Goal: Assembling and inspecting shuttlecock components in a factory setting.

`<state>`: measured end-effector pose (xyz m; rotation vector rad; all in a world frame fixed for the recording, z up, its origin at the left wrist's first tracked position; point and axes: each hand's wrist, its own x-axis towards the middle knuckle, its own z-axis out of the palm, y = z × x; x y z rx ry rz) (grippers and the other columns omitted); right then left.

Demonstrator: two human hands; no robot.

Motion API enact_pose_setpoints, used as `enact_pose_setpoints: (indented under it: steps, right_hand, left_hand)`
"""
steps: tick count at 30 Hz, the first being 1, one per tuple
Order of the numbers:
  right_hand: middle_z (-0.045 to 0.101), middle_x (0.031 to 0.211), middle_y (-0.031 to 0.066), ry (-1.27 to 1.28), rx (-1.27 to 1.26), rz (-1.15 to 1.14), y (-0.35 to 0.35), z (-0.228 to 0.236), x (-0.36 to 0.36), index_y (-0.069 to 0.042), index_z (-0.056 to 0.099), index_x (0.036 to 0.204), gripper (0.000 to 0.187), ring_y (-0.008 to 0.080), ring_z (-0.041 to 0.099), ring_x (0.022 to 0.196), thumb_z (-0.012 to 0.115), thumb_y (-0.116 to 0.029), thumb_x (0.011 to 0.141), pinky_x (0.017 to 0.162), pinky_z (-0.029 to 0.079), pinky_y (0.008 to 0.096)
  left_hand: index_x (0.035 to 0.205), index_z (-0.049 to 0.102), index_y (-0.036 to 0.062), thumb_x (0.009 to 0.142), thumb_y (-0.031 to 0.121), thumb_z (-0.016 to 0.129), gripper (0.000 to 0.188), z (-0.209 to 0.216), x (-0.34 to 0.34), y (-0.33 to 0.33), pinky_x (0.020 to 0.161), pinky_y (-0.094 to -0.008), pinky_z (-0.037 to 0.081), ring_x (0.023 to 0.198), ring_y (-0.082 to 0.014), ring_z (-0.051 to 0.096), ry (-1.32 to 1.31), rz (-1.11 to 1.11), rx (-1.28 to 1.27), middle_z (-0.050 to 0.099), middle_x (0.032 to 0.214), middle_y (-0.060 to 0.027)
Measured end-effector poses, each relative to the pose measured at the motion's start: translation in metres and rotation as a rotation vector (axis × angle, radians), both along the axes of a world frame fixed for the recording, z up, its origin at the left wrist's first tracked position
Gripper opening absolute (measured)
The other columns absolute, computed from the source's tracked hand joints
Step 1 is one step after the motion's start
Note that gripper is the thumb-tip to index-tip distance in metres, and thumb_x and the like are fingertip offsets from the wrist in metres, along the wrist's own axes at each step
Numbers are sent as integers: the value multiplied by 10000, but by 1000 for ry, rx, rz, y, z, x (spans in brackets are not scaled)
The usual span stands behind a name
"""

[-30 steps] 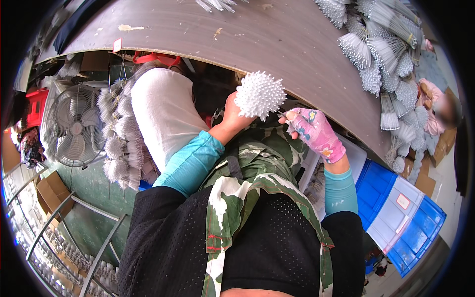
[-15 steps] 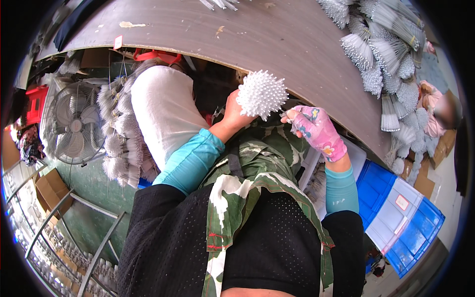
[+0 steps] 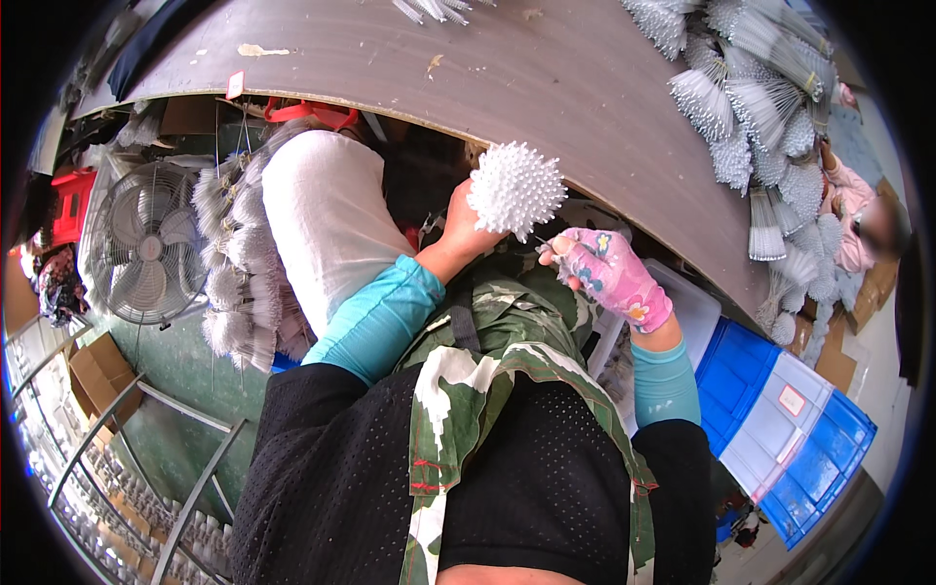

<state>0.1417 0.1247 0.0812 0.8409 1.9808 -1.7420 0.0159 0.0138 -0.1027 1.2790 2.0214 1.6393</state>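
A round, spiky bundle of white-tipped strands (image 3: 518, 190) stands out from my left hand (image 3: 462, 226), which is closed around its lower part below the table's edge. The stems of the bundle are hidden. Just right of and below the bundle is my right hand (image 3: 614, 276), in a pink flowered glove with bare fingertips. Its fingers are bent and pinched together, close to the bundle's underside. Something thin and dark seems to show at the fingertips, but it is too small to name.
The brown table (image 3: 546, 88) curves across the front, with piled white-tipped bundles (image 3: 751, 107) at its right. A fan (image 3: 149, 249) and hanging bundles (image 3: 244, 253) stand left. Blue and white crates (image 3: 780, 419) lie right. Another person (image 3: 853, 214) sits at far right.
My right hand has shifted left and slightly down, in under the bundle. My left hand and the bundle have barely moved.
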Motion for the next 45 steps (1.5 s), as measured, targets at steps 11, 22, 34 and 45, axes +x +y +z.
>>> enact_pose_setpoints:
  steps: [11,22,34,45]
  right_hand:
    - [589,738,-2,39,-17,-75,12,-3,7,-8,653,956,333,53,485,588,500,-304,962,558,406,212]
    - [616,770,-1,48,49,-94,12,1,4,6,641,955,304,54,480,597,523,-274,949,562,406,220]
    - [607,1063,36,449,155,-352,20,-17,-21,-2,562,1172,356,73,566,820,610,41,822,755,483,218]
    - [540,1230,66,607,-103,-203,27,-31,-40,14,457,1309,535,159,482,1161,607,38,795,988,384,296]
  left_hand:
    - [1084,636,40,776,124,663,320,14,2,-4,815,-315,492,945,-238,645,-213,29,-15,670,1028,-119]
    - [1041,650,37,743,115,679,309,9,2,-6,790,-322,498,913,-245,650,-243,7,-37,677,987,-121]
    - [1148,613,84,767,166,693,398,50,-6,-8,971,-375,412,1118,-280,547,131,-114,-29,609,1166,-106]
    - [1167,577,35,664,144,805,563,72,-11,-21,989,-361,380,1114,-220,530,-628,-246,68,586,1185,-89]
